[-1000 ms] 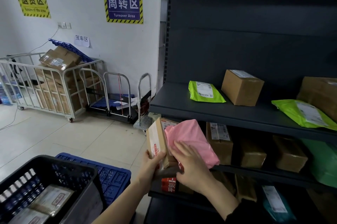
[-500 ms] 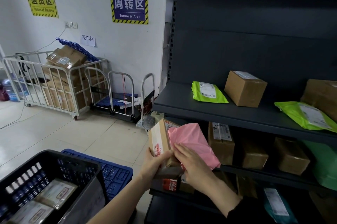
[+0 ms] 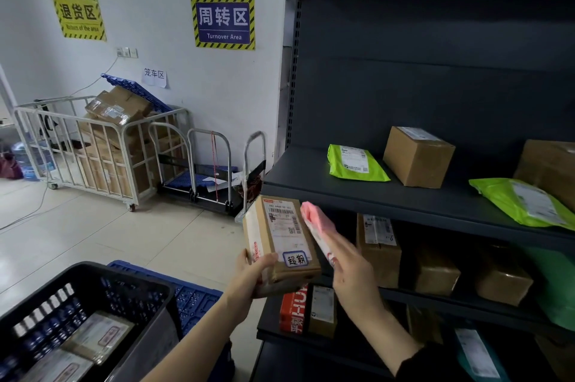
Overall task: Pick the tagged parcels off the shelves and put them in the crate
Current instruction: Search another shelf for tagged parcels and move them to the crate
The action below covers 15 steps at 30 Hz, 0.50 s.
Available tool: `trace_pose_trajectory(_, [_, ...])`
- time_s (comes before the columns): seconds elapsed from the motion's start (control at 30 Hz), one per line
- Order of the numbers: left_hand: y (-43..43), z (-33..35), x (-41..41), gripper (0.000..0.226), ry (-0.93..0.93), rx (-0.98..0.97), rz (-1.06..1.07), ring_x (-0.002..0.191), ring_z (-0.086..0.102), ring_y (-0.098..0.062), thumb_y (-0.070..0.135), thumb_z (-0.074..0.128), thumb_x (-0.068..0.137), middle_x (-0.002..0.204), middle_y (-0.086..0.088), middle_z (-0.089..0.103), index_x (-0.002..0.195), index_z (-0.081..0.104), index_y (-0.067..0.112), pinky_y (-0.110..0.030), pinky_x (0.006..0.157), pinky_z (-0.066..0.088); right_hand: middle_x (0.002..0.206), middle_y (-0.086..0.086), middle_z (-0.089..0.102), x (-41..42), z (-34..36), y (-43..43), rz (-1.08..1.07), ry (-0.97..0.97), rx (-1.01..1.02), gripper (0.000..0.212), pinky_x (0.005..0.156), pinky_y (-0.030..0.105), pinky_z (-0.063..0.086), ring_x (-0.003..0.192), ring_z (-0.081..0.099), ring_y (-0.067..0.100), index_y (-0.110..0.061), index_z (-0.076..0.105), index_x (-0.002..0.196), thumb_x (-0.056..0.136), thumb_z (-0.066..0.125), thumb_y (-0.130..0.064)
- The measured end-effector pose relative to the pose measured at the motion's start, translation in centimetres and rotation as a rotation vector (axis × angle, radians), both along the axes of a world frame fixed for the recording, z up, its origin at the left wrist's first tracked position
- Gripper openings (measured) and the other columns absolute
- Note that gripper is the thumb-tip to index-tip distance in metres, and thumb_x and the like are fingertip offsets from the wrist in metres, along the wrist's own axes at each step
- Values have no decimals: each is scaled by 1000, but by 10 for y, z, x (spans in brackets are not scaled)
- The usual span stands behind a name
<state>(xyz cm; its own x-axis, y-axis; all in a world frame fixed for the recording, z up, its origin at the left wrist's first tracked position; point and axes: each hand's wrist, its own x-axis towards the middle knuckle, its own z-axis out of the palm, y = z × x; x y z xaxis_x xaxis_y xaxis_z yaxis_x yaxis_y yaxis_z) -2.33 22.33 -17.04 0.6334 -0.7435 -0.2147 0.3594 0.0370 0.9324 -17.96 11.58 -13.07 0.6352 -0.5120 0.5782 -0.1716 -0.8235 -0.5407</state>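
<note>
Now the pink plastic mailer is lifted off the brown cardboard box, showing its blue-framed tag. The left hand clasps the box and the right hand pinches the mailer, both right of the black plastic crate, where the box should go.

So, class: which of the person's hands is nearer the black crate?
Left. The left hand, gripping the brown box, is just right of the black crate; the right hand, holding the pink parcel, is farther right.
</note>
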Motion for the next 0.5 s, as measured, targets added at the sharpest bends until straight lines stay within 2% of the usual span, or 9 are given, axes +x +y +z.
trace_pose_trajectory(0.03, [2, 0, 1, 94, 5, -3, 5, 100, 66, -28, 36, 80, 49, 118, -13, 61, 129, 36, 13, -34, 70, 56, 131, -11, 44, 0, 6, -2, -49, -92, 34, 59, 97, -6, 25, 128, 40, 8, -14, 44, 135, 85, 48, 16])
trace_pose_trajectory(0.1, [4, -1, 3, 88, 11, -5, 6, 98, 67, -28, 31, 81, 55, 117, -14, 62, 129, 37, 11, -33, 67, 57, 124, -8, 49, 0, 16, -6, -133, -253, 142, 49, 89, -8, 30, 124, 48, 19, -8, 55, 128, 86, 48, 16])
trace_pose_trajectory(0.17, [5, -2, 4, 78, 19, 4, 8, 98, 67, -28, 26, 79, 65, 116, -15, 62, 130, 38, 10, -33, 66, 57, 121, -7, 53, 0, 32, -3, -141, -378, 346, 39, 78, -1, 44, 119, 52, 18, -12, 58, 125, 91, 48, 6])
trace_pose_trajectory(0.27, [6, -2, 4, 61, 38, -11, 9, 95, 69, -29, 20, 68, 77, 115, -17, 64, 130, 39, 7, -32, 62, 57, 106, -8, 62, 5, 45, -2, -86, -603, 753, 30, 55, 11, 53, 94, 62, 11, -24, 61, 111, 94, 48, -3])
trace_pose_trajectory(0.37, [5, 1, 3, 51, 63, -54, 2, 82, 73, -25, 15, 66, 81, 107, -19, 68, 126, 44, 2, -30, 57, 57, 98, -3, 68, 15, 39, -4, -5, -758, 1105, 34, 57, 22, 53, 84, 66, 13, -25, 64, 101, 92, 48, 2])
trace_pose_trajectory(0.5, [6, 8, 5, 35, 83, -87, 23, 70, 72, -21, 7, 51, 90, 98, -17, 69, 124, 47, -1, -30, 53, 57, 92, -3, 69, 18, 19, -3, 12, -699, 1210, 29, 59, 24, 52, 74, 69, 9, -22, 64, 100, 92, 49, 1])
